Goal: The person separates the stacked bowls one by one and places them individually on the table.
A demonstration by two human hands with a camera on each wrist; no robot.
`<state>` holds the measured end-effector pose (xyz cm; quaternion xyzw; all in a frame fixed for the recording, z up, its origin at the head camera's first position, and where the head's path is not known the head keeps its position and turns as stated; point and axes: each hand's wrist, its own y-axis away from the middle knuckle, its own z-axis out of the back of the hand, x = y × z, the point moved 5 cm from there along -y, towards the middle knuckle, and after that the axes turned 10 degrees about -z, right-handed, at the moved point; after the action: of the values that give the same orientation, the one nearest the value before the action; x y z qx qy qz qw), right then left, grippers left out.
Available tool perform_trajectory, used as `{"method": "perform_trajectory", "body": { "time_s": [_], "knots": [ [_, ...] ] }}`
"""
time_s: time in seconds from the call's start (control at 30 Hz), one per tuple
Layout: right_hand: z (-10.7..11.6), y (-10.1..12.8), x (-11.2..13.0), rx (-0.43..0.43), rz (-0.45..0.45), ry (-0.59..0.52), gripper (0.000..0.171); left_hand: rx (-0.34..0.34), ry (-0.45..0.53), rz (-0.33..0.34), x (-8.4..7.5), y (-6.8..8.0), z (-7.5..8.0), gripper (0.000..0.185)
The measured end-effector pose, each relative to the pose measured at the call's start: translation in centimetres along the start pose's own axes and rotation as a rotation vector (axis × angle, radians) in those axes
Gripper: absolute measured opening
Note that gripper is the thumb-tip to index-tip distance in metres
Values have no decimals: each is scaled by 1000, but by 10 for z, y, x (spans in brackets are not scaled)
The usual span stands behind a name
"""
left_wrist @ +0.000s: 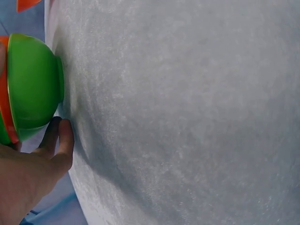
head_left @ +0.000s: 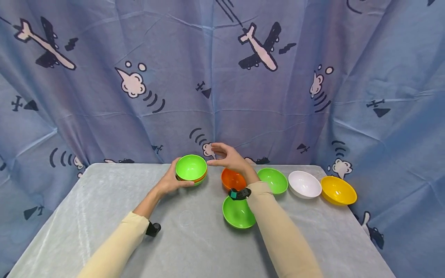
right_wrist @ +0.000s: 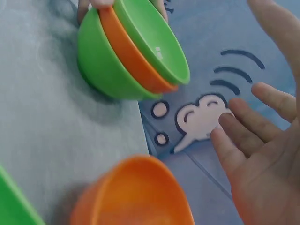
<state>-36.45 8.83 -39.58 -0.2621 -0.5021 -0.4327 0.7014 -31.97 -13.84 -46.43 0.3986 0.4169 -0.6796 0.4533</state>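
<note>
A stack of bowls [head_left: 191, 166] stands near the back edge of the table: a green one on top, an orange one in the middle and a green one at the bottom. My left hand [head_left: 171, 181] grips this stack from the left, its thumb along the near side and its other fingers behind. Just right of the stack, my right hand [head_left: 230, 157] is raised in the air, holding nothing. In the right wrist view its fingers [right_wrist: 253, 119] are spread apart and clear of the stacked bowls [right_wrist: 124, 54].
Under and beside my right forearm sit a single orange bowl [head_left: 232, 179] and a larger green bowl [head_left: 238, 213]. Farther right, a green bowl [head_left: 272, 180], a white bowl [head_left: 304, 184] and a yellow bowl [head_left: 338, 190] form a row. A patterned blue curtain [head_left: 180, 77] hangs behind the table [head_left: 104, 193].
</note>
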Motion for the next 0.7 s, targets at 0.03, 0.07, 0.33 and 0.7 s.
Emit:
{"method": "perform_trajectory", "body": {
  "time_s": [0.03, 0.07, 0.33, 0.7],
  "knots": [
    [-4, -2, 0, 4, 1, 13, 75, 1, 6, 1, -4, 1, 0, 110],
    [-8, -4, 0, 7, 3, 26, 77, 6, 11, 2, -9, 3, 0, 109],
    [-41, -23, -3, 36, 1, 61, 89, 20, 30, 21, -8, 4, 4, 108],
    [-68, -33, -15, -23, -90, 165, 108, 34, 15, -31, 1, 0, 2, 107]
  ]
}}
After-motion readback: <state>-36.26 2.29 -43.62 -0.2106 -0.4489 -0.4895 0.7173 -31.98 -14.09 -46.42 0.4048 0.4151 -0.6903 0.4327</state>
